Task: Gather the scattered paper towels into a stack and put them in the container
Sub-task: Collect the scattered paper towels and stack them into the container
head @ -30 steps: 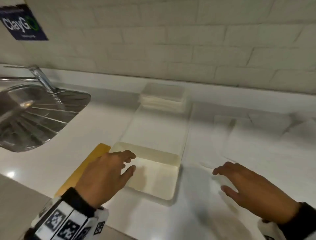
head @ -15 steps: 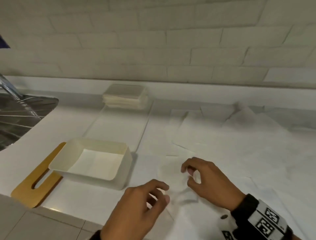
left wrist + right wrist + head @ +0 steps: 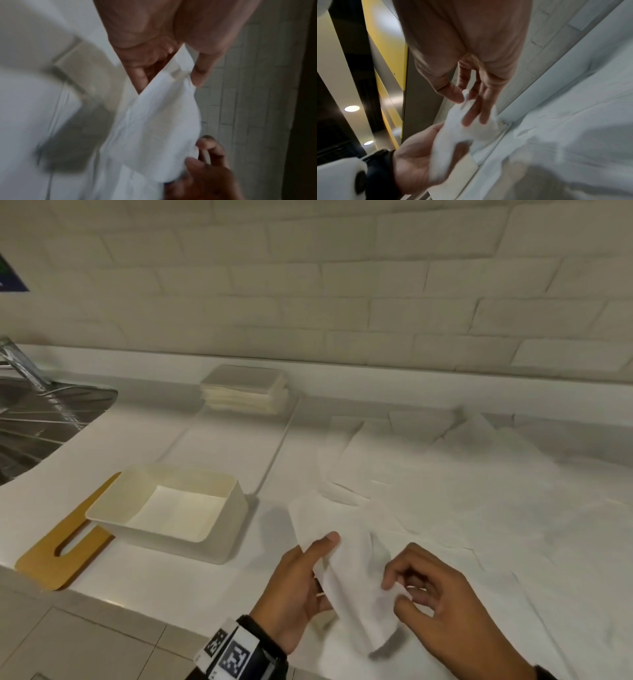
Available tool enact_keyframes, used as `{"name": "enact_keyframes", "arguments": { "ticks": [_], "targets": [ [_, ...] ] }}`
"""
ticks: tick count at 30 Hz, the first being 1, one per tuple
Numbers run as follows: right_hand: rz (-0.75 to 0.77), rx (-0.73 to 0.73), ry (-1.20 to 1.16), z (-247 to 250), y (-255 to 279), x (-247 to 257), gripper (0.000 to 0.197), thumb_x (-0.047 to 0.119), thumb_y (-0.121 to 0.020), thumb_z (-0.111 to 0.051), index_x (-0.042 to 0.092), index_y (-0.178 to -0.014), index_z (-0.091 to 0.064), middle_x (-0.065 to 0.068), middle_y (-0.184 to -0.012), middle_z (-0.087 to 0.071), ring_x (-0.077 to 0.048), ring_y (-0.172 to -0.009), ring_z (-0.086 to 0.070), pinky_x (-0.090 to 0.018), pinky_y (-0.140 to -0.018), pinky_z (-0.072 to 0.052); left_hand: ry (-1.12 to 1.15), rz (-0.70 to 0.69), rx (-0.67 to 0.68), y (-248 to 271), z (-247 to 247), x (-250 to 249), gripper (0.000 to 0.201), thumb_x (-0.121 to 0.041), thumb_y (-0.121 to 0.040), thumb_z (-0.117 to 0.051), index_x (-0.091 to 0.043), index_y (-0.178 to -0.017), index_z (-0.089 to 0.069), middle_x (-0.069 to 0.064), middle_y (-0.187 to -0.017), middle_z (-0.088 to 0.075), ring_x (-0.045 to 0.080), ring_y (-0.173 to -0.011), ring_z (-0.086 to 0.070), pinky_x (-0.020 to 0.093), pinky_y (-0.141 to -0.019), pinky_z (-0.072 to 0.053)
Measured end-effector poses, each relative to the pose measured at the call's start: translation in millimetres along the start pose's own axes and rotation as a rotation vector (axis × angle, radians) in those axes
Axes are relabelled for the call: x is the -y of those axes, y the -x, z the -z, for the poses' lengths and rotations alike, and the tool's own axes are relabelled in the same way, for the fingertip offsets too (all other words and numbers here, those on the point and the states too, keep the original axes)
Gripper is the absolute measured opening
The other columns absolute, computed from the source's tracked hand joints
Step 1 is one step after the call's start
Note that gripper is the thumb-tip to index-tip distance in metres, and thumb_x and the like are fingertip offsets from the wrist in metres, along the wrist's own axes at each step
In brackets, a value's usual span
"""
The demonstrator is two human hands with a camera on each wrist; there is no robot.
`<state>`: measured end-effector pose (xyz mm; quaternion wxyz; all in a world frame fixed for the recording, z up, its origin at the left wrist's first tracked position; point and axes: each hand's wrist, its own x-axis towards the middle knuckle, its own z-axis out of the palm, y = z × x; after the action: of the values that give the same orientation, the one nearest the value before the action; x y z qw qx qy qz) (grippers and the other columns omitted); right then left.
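Right of the container (image 3: 171, 508), both hands pinch one paper towel (image 3: 356, 583): left hand (image 3: 301, 594), right hand (image 3: 442, 611).

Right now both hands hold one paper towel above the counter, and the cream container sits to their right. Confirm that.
Wrong on one point: the cream container sits to the left of the hands, as the head view shows. Left hand and right hand do hold the paper towel above the counter.
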<state>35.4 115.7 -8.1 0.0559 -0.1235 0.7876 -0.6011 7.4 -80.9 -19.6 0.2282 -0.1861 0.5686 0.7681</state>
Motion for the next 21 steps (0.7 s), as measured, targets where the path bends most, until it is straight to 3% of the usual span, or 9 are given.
{"name": "enact_keyframes", "arguments": {
  "ticks": [4,8,10,12,15,16,18,19,21],
  "targets": [
    [-0.042,-0.076,-0.04,-0.1,-15.8,-16.8,0.025,0.012,-0.077,-0.058,0.029,-0.093,-0.065,0.004,-0.085,-0.06,-0.02,-0.085,-0.065,-0.027,-0.079,-0.054,-0.133,-0.203,-0.171,14.1,12.7,-13.5,0.027,-0.028,-0.091,-0.069,-0.013,-0.113,-0.075,0.005,-0.11,-0.078,0.023,-0.103,-0.075,0.046,-0.099,-0.055],
    [0.241,0.239,0.749,-34.0,-41.5,-34.2,0.028,0.034,-0.085,-0.056,0.036,-0.112,-0.06,0.019,-0.113,-0.053,-0.004,-0.102,-0.053,-0.024,-0.084,-0.05,-0.42,-0.439,-0.412,39.6,53.3,-34.9,0.024,-0.04,-0.09,-0.063,-0.019,-0.093,-0.075,-0.009,-0.086,-0.08,0.01,-0.076,-0.075,0.029,-0.068,-0.057],
    [0.282,0.448,0.993,-56.5,-52.1,-42.4,0.042,0.044,-0.076,-0.065,0.029,-0.115,-0.065,0.008,-0.115,-0.06,-0.014,-0.098,-0.058,-0.028,-0.075,-0.053,-0.495,-0.428,-0.441,49.0,74.5,-39.8,0.032,-0.048,-0.087,-0.059,-0.02,-0.09,-0.074,-0.013,-0.084,-0.078,0.009,-0.074,-0.073,0.032,-0.071,-0.058],
    [0.282,0.568,1.067,-73.3,-60.0,-49.5,0.042,0.034,-0.08,-0.069,0.021,-0.12,-0.065,-0.001,-0.122,-0.059,-0.024,-0.104,-0.058,-0.035,-0.076,-0.05,-0.522,-0.357,-0.438,53.4,92.2,-38.3,0.037,-0.052,-0.086,-0.057,-0.02,-0.091,-0.074,-0.01,-0.086,-0.079,0.014,-0.08,-0.074,0.04,-0.079,-0.06],
    [0.262,0.503,1.067,-76.7,-62.6,-50.9,0.035,0.026,-0.068,-0.085,0.032,-0.101,-0.074,0.009,-0.106,-0.064,-0.015,-0.09,-0.063,-0.025,-0.058,-0.042,-0.598,-0.263,-0.409,53.4,104.0,-29.6,0.047,-0.061,-0.083,-0.053,-0.019,-0.089,-0.074,-0.01,-0.085,-0.078,0.017,-0.085,-0.073,0.043,-0.085,-0.057],
    [0.231,0.488,1.031,-75.6,-63.3,-44.4,0.032,0.029,-0.073,-0.082,0.036,-0.103,-0.074,0.012,-0.106,-0.063,-0.013,-0.091,-0.063,-0.024,-0.06,-0.041,-0.619,-0.244,-0.399,53.0,105.2,-26.7,0.047,-0.061,-0.084,-0.051,-0.02,-0.089,-0.073,-0.013,-0.085,-0.077,0.015,-0.087,-0.072,0.039,-0.085,-0.055],
    [0.221,0.379,0.907,-71.8,-65.1,-46.4,0.028,0.034,-0.099,-0.053,0.037,-0.124,-0.064,0.016,-0.121,-0.058,-0.013,-0.108,-0.057,-0.027,-0.078,-0.043,-0.624,-0.222,-0.398,52.0,106.0,-22.7,0.041,-0.059,-0.088,-0.048,-0.025,-0.09,-0.071,-0.024,-0.084,-0.075,0.009,-0.089,-0.069,0.028,-0.08,-0.052],
    [0.174,0.326,0.802,-67.0,-67.3,-41.4,0.03,0.038,-0.102,-0.044,0.038,-0.126,-0.062,0.018,-0.121,-0.058,-0.01,-0.109,-0.057,-0.027,-0.084,-0.044,-0.62,-0.23,-0.405,52.0,105.2,-22.1,0.038,-0.058,-0.091,-0.046,-0.028,-0.091,-0.07,-0.028,-0.083,-0.073,0.006,-0.09,-0.068,0.023,-0.077,-0.051],
    [0.08,0.095,0.515,-54.5,-72.9,-25.5,0.025,0.042,-0.099,-0.05,0.037,-0.113,-0.07,0.02,-0.106,-0.066,-0.002,-0.098,-0.063,-0.025,-0.084,-0.05,-0.617,-0.283,-0.427,51.0,101.8,-21.5,0.032,-0.054,-0.096,-0.044,-0.033,-0.094,-0.068,-0.032,-0.081,-0.071,0.0,-0.085,-0.067,0.015,-0.069,-0.047]
  ]
}}
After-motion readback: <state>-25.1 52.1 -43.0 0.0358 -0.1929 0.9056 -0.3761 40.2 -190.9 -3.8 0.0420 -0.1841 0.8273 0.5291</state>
